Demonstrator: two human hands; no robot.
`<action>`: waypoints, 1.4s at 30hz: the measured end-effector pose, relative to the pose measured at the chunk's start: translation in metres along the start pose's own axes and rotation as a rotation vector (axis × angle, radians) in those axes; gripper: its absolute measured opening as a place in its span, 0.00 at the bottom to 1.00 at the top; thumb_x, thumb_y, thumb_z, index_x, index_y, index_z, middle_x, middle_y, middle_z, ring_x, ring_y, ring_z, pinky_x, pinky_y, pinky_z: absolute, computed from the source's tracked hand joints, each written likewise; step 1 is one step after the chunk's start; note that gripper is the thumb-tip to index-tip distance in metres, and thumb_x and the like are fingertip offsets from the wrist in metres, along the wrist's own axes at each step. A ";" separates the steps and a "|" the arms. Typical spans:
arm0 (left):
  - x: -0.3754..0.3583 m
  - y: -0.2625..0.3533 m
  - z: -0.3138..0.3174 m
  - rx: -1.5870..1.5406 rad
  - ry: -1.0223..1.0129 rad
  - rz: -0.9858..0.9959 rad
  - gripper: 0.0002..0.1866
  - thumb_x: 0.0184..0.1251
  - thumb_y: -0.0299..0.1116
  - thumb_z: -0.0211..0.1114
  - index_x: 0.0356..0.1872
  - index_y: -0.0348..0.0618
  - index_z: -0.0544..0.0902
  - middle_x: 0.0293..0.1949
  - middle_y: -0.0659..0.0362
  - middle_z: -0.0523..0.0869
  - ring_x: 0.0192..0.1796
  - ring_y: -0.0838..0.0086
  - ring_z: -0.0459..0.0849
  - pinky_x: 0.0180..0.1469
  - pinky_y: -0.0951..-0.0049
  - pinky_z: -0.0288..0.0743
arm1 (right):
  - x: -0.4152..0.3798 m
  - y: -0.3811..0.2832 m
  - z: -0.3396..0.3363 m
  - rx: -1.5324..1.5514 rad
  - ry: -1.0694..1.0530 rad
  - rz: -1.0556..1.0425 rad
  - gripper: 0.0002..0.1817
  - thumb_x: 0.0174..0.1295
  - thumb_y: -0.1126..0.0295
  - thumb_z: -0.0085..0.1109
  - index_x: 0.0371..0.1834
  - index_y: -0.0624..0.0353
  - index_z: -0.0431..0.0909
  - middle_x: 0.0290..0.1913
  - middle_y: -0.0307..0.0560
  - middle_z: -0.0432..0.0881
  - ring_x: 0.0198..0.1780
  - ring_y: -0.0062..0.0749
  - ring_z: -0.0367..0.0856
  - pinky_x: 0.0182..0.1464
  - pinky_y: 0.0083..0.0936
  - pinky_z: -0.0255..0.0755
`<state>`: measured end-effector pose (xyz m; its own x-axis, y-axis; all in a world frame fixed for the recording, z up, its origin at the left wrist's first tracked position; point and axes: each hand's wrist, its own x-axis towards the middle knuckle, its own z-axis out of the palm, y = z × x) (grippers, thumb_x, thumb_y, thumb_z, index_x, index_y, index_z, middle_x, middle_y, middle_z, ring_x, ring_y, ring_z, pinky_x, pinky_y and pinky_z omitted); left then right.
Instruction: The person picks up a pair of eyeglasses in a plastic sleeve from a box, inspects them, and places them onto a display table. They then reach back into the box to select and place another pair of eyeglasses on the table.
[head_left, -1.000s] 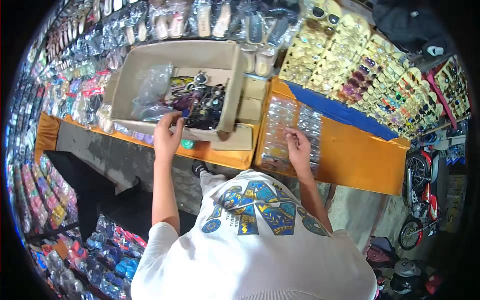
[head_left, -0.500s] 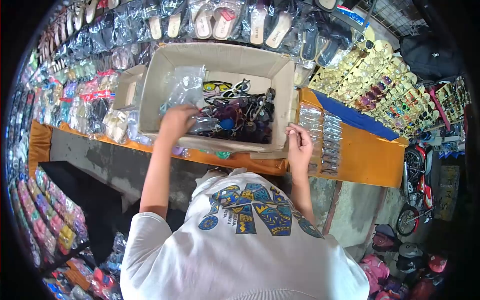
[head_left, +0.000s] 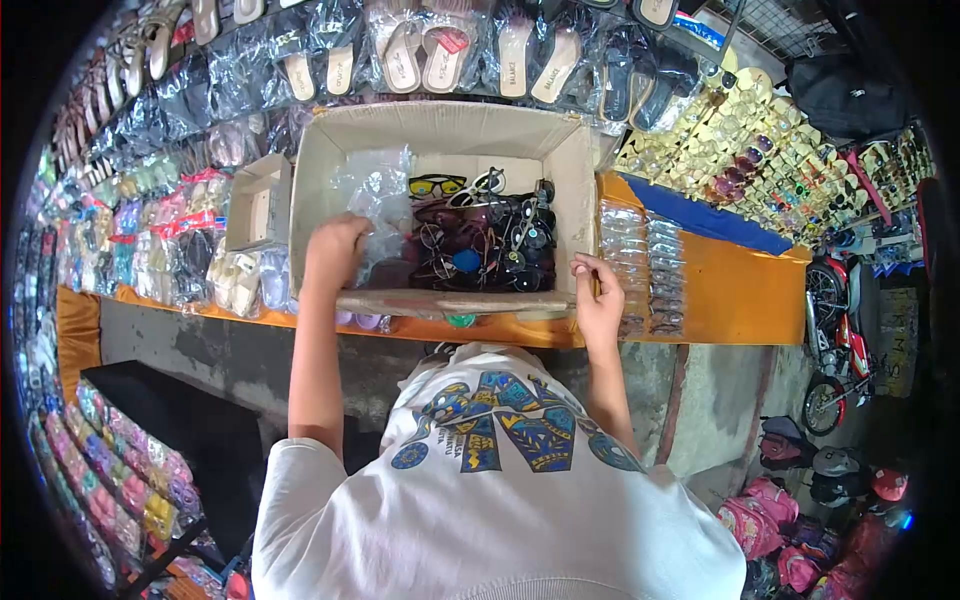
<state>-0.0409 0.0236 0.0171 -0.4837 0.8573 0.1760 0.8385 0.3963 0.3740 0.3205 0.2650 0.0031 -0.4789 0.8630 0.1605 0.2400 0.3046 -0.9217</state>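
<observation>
A large cardboard box (head_left: 445,116) stands in front of me. A heap of sunglasses (head_left: 485,240) fills its right half, including a yellow-lensed pair (head_left: 437,185) at the back. Clear plastic bags (head_left: 375,195) lie in the left half. My left hand (head_left: 338,252) is inside the box by its left wall, beside the plastic. Its fingers are curled, and what they hold, if anything, is hidden. At the box's front right corner, my right hand (head_left: 599,297) has thumb and fingers closed on the cardboard edge.
A smaller carton (head_left: 258,205) adjoins the box on the left. Bagged sandals (head_left: 420,60) line the back. Wrapped eyewear (head_left: 645,265) lies on the orange cloth (head_left: 745,300), near a sunglasses display (head_left: 750,160). A red motorcycle (head_left: 845,340) is parked at right.
My left hand has moved left, off the sunglasses side toward the box's left wall. The plastic no longer covers the front of the sunglasses heap. My right hand stays at the corner.
</observation>
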 end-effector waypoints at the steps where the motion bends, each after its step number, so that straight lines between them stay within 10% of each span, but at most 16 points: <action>1: -0.001 -0.005 -0.008 0.085 -0.036 -0.029 0.11 0.63 0.28 0.68 0.45 0.49 0.90 0.44 0.53 0.90 0.49 0.51 0.87 0.54 0.52 0.80 | 0.002 -0.001 0.001 0.009 -0.002 0.003 0.10 0.77 0.77 0.57 0.54 0.65 0.85 0.47 0.45 0.89 0.51 0.24 0.86 0.59 0.23 0.76; 18: 0.084 0.025 0.061 0.348 0.154 -0.135 0.22 0.58 0.33 0.76 0.55 0.50 0.84 0.50 0.54 0.85 0.57 0.55 0.84 0.57 0.51 0.78 | 0.057 0.001 0.016 0.045 -0.125 -0.316 0.08 0.70 0.78 0.61 0.49 0.60 0.85 0.43 0.49 0.90 0.45 0.42 0.88 0.51 0.34 0.78; 29: -0.014 0.027 0.000 0.109 0.002 -0.270 0.12 0.67 0.32 0.71 0.48 0.40 0.86 0.49 0.48 0.87 0.54 0.46 0.84 0.56 0.50 0.78 | 0.058 0.010 0.017 0.107 -0.140 -0.248 0.06 0.70 0.78 0.61 0.46 0.59 0.86 0.40 0.46 0.90 0.40 0.37 0.87 0.47 0.31 0.77; 42: -0.032 0.018 0.019 0.162 0.042 -0.318 0.28 0.56 0.28 0.77 0.62 0.49 0.83 0.52 0.52 0.86 0.61 0.51 0.81 0.64 0.52 0.74 | 0.062 0.004 0.019 0.016 -0.169 -0.376 0.06 0.66 0.79 0.62 0.42 0.58 0.85 0.35 0.44 0.87 0.36 0.40 0.84 0.43 0.34 0.74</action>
<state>-0.0053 0.0100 0.0006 -0.7342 0.6695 0.1123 0.6713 0.6912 0.2677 0.2754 0.3119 0.0027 -0.6631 0.6140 0.4281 0.0094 0.5788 -0.8154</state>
